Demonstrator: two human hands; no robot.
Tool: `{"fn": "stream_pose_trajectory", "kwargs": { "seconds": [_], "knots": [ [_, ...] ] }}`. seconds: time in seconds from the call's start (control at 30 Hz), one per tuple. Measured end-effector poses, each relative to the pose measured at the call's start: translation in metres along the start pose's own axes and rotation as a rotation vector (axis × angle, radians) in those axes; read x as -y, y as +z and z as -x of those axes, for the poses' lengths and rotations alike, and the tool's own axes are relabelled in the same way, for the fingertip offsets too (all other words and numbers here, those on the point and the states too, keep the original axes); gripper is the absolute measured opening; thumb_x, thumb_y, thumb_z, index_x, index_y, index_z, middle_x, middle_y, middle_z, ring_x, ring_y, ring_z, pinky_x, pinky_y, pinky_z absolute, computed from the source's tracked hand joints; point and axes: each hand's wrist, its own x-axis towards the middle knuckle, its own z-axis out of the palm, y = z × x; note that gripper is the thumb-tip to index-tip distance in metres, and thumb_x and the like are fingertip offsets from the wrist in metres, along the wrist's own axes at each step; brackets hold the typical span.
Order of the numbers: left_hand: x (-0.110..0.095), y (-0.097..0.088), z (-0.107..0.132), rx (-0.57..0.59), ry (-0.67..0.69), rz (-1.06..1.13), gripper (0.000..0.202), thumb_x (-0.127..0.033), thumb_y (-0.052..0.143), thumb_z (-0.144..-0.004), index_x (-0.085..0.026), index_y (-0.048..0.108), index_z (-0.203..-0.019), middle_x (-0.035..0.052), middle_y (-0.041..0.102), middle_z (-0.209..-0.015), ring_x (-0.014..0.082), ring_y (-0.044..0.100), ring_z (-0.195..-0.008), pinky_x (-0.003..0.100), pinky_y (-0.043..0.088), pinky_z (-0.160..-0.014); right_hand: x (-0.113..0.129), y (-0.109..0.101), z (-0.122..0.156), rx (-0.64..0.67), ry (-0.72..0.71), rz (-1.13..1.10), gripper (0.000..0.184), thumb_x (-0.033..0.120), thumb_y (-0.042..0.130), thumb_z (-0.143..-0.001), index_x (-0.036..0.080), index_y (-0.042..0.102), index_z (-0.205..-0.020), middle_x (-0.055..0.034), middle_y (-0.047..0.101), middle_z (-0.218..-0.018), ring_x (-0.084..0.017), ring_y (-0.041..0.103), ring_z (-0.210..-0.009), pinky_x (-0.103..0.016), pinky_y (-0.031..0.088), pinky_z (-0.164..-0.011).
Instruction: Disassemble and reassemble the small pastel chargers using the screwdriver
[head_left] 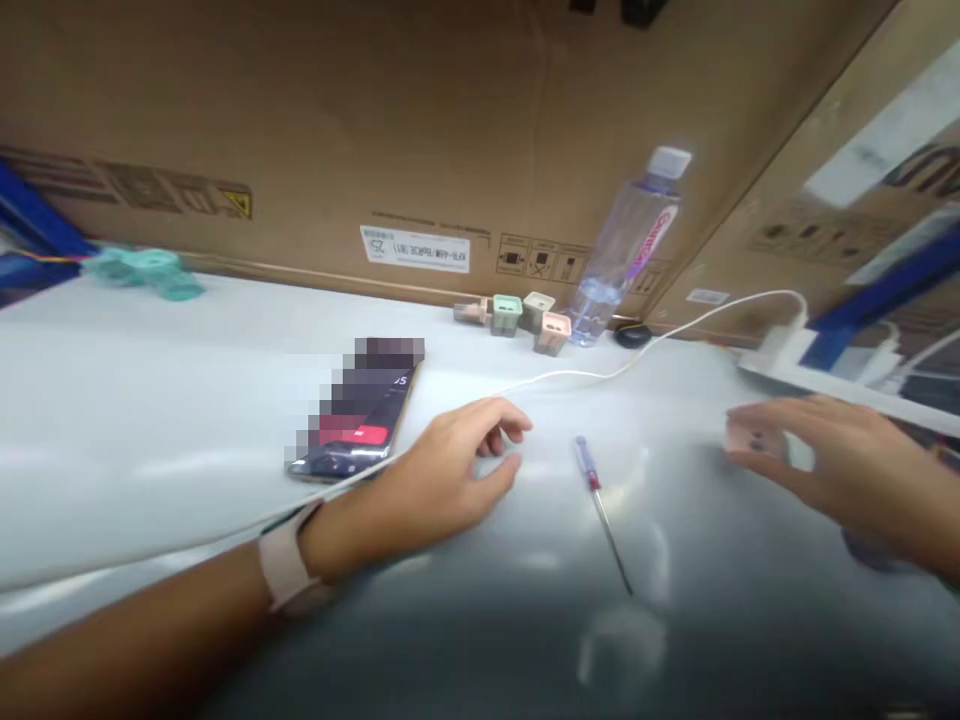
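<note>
My left hand (450, 470) rests on the white table (150, 400), fingers curled loosely with nothing visible in them, just right of a smartphone (356, 415) lying flat with its screen lit. A small screwdriver (600, 500) with a blue and red handle lies between my hands. My right hand (840, 470) hovers at the right, blurred, pinching a small pale pink block (750, 438) between thumb and fingers. A watch with a pale strap (285, 560) sits on my left wrist.
A white cable (585, 375) runs across the table to a power strip (795, 355) at the right. Several small pastel blocks (525, 315) and a clear water bottle (626, 250) stand by the cardboard boxes (375, 130). Teal pieces (150, 272) lie at far left.
</note>
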Motion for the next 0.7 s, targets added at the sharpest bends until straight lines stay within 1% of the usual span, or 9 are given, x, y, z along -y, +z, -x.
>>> {"fn": "stream_pose_trajectory", "kwargs": {
  "seconds": [0.03,0.07,0.13,0.23,0.3,0.37,0.43,0.6,0.7],
  "knots": [
    [0.000,0.000,0.001,0.010,-0.005,-0.001,0.026,-0.022,0.066,-0.096,-0.019,0.065,-0.123,0.0052,0.074,-0.111,0.0188,0.070,-0.095,0.033,0.060,-0.089,0.018,0.001,-0.001,0.037,-0.049,-0.105,0.010,0.032,0.082,-0.086,0.032,0.083,-0.096,-0.0095,0.085,-0.098,-0.029,0.080,-0.087,-0.040,0.062,-0.079],
    [-0.001,0.000,0.003,0.024,-0.017,-0.009,0.035,-0.026,0.071,-0.096,-0.019,0.062,-0.130,0.0060,0.073,-0.114,0.0199,0.070,-0.098,0.035,0.061,-0.091,0.038,0.001,-0.001,0.011,-0.074,-0.212,0.021,0.041,0.080,-0.089,0.031,0.081,-0.108,-0.0107,0.085,-0.106,-0.032,0.080,-0.089,-0.045,0.062,-0.078],
    [-0.004,0.000,0.006,0.046,-0.036,-0.025,0.060,-0.035,0.080,-0.092,-0.021,0.055,-0.144,0.0083,0.071,-0.125,0.0233,0.070,-0.106,0.039,0.061,-0.097,0.084,0.005,-0.003,-0.040,-0.120,-0.446,0.036,0.052,0.081,-0.088,0.031,0.078,-0.117,-0.0112,0.083,-0.114,-0.037,0.079,-0.099,-0.048,0.064,-0.077],
    [-0.008,0.002,0.007,0.057,-0.009,-0.042,0.090,-0.042,0.091,-0.082,-0.024,0.044,-0.157,0.0114,0.066,-0.144,0.0293,0.069,-0.122,0.044,0.060,-0.107,0.147,0.016,-0.008,0.015,-0.081,-0.883,0.032,0.042,0.082,-0.089,0.029,0.075,-0.118,-0.0075,0.083,-0.113,-0.030,0.080,-0.100,-0.046,0.066,-0.091],
    [-0.007,0.003,0.006,0.040,0.027,-0.059,0.080,-0.039,0.088,-0.086,-0.023,0.048,-0.152,0.0113,0.067,-0.144,0.0296,0.069,-0.125,0.044,0.059,-0.108,0.173,0.026,-0.013,0.160,-0.092,-1.097,0.029,0.034,0.083,-0.087,0.027,0.074,-0.114,-0.0052,0.082,-0.112,-0.027,0.080,-0.101,-0.043,0.068,-0.091],
    [-0.004,0.003,0.004,0.021,0.056,-0.123,0.052,-0.031,0.078,-0.096,-0.021,0.055,-0.141,0.0108,0.071,-0.135,0.0285,0.070,-0.122,0.044,0.059,-0.105,0.183,0.036,-0.019,0.202,-0.054,-1.179,0.027,0.032,0.081,-0.088,0.025,0.074,-0.114,-0.0054,0.081,-0.113,-0.025,0.079,-0.102,-0.039,0.069,-0.086],
    [0.000,0.002,0.003,0.028,0.074,-0.205,0.038,-0.026,0.071,-0.101,-0.019,0.058,-0.136,0.0112,0.072,-0.132,0.0289,0.069,-0.122,0.045,0.059,-0.104,0.181,0.043,-0.022,0.236,-0.059,-1.169,0.029,0.035,0.081,-0.088,0.024,0.074,-0.114,-0.0056,0.082,-0.110,-0.024,0.079,-0.100,-0.038,0.069,-0.084],
    [0.005,0.000,0.003,0.118,0.132,-0.281,0.029,-0.033,0.071,-0.103,-0.017,0.062,-0.126,0.0092,0.073,-0.116,0.0286,0.071,-0.109,0.044,0.059,-0.097,0.165,0.045,-0.021,0.333,-0.108,-1.120,0.023,0.033,0.080,-0.089,0.023,0.077,-0.110,-0.0049,0.082,-0.103,-0.023,0.078,-0.091,-0.041,0.066,-0.087],
    [0.003,0.000,0.003,0.160,0.192,-0.311,0.030,-0.029,0.070,-0.103,-0.018,0.059,-0.129,0.0091,0.071,-0.121,0.0277,0.070,-0.113,0.041,0.059,-0.098,0.160,0.042,-0.019,0.366,-0.141,-1.141,0.018,0.031,0.079,-0.090,0.023,0.076,-0.106,-0.0046,0.081,-0.102,-0.023,0.079,-0.092,-0.039,0.067,-0.087]
  ]
}}
